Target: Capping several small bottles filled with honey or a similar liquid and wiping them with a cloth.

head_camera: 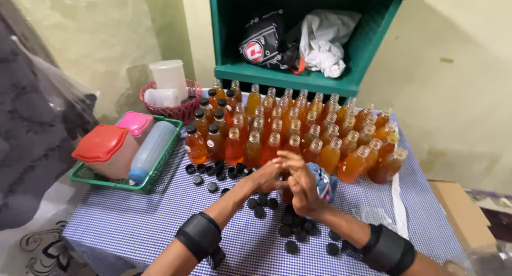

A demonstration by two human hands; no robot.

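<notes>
Your fingers (pixel 282 161) meet over one small bottle of orange drink (pixel 288 193), mostly hidden beneath them: your left hand (pixel 268 176) curls at its top, your right hand (pixel 304 186) wraps its side. Left of your fingers, black caps (pixel 213 172) lie loose on the checked bench (pixel 133 222). Beyond and right of them, the other orange bottles (pixel 320 132) stand in rows.

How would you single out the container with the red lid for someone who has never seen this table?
Start at the checked tablecloth and go to the green basket at its left edge, beside the rows of orange bottles. The container with the red lid sits at the near end; its neighbours are a pink-lidded container and a pale blue bottle lying down.
</notes>
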